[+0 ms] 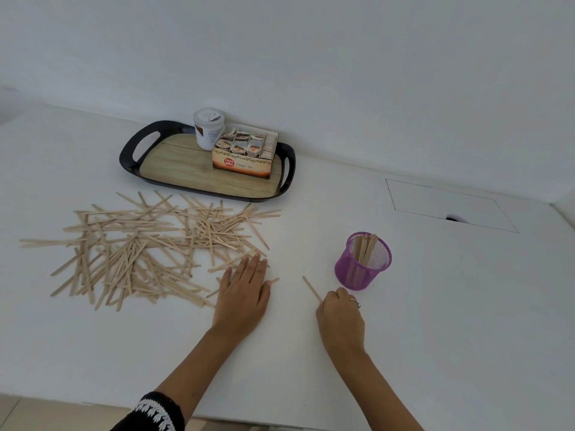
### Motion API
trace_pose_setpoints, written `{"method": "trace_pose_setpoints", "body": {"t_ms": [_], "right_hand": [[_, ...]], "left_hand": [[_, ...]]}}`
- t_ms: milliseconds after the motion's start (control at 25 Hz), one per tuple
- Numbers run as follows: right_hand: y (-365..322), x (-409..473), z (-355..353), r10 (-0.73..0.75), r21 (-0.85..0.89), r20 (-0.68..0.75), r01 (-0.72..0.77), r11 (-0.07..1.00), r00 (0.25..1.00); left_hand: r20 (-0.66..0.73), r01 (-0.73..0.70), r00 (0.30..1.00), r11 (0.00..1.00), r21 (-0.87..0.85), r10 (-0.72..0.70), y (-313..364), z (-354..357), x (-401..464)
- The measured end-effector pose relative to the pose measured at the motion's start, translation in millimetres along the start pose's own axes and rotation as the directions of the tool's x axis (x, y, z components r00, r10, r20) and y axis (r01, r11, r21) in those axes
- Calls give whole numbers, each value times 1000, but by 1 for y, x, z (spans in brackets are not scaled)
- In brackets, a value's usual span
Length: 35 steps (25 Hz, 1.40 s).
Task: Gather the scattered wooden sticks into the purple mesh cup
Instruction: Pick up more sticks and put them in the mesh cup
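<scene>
A wide heap of thin wooden sticks (pixel 146 244) lies scattered across the left half of the white counter. The purple mesh cup (pixel 362 262) stands upright to the right, with several sticks standing in it. My left hand (pixel 245 293) lies flat, palm down and fingers spread, on the right edge of the heap, covering a few sticks. My right hand (pixel 340 318) is closed near the cup's base and pinches one end of a single wooden stick (pixel 311 288) that slants up and left along the counter.
A black-rimmed tray (pixel 174 169) with a wood-pattern base sits at the back, holding a white cup (pixel 208 127) and a ginger tea box (pixel 245 154). A rectangular hatch (pixel 451 203) is set into the counter at the right. The counter's front edge runs below my forearms.
</scene>
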State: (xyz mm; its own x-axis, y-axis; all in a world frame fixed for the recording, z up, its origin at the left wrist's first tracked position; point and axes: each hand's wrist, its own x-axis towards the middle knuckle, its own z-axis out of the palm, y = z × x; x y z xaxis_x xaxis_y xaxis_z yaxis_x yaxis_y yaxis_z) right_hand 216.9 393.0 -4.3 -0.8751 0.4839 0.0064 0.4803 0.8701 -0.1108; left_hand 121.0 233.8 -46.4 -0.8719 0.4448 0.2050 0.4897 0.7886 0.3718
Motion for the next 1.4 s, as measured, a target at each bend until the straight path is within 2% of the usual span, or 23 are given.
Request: {"method": "trace_pose_setpoints", "body": {"t_ms": [80, 200, 280, 320, 360, 400, 440, 480, 520, 600, 680, 720, 840, 960, 1080, 1160, 1240, 1400], "right_hand": [[1, 5, -1, 86, 62, 60, -90, 994, 994], [-10, 7, -9, 79, 253, 127, -109, 961, 989], [-30, 2, -18, 40, 410, 121, -87, 908, 992], [-46, -1, -22, 4, 486, 104, -54, 872, 995], [-63, -5, -28, -40, 555, 79, -11, 832, 996], [-80, -8, -31, -88, 602, 56, 37, 797, 995], [-99, -10, -33, -148, 630, 45, 86, 772, 988], [-115, -10, -32, -208, 642, 42, 133, 755, 977], [-132, -9, -30, -269, 644, 40, 181, 743, 962], [-157, 2, -26, -369, 625, 12, 281, 728, 929], [-173, 26, -24, -415, 567, 1, 342, 750, 910], [-180, 42, -24, -432, 502, 42, 355, 789, 901], [-192, 90, -26, -437, 215, 281, 387, 897, 855], [-205, 125, -20, -385, -2, 436, 429, 903, 813], [-217, 140, -11, -291, -48, 545, 376, 925, 786], [-224, 140, -7, -287, -52, 530, 368, 928, 798], [-230, 135, -5, -326, -69, 454, 398, 915, 829], [-244, 122, 0, -353, -33, 360, 389, 920, 864]], "left_hand": [[-53, -35, 998, 997, -75, 31, 0, -4, -1], [-159, -130, 983, 964, -232, 94, 0, -14, -5], [-133, -66, 991, 880, -470, 3, 2, -27, -9], [-14, 64, 995, 759, -648, -95, 2, -38, -9], [180, 236, 971, 554, -798, -155, -1, -50, -8], [366, 396, 918, 323, -859, -152, -6, -61, -5], [476, 489, 872, 138, -861, -116, -15, -71, -4], [522, 527, 848, 28, -850, -92, -26, -80, -3], [537, 536, 838, -38, -843, -97, -42, -88, -3], [554, 540, 816, -127, -832, -164, -74, -105, -1], [583, 564, 778, -150, -812, -235, -111, -118, 2], [606, 587, 755, -153, -795, -251, -131, -124, 4], [667, 645, 703, -175, -744, -246, -173, -136, 6], [691, 663, 703, -194, -723, -171, -192, -138, 2], [686, 653, 719, -233, -721, -107, -201, -135, 0], [689, 647, 718, -271, -713, -97, -204, -135, 0], [693, 646, 716, -296, -703, -83, -207, -136, 1], [688, 653, 724, -268, -708, -54, -210, -135, 1]]}}
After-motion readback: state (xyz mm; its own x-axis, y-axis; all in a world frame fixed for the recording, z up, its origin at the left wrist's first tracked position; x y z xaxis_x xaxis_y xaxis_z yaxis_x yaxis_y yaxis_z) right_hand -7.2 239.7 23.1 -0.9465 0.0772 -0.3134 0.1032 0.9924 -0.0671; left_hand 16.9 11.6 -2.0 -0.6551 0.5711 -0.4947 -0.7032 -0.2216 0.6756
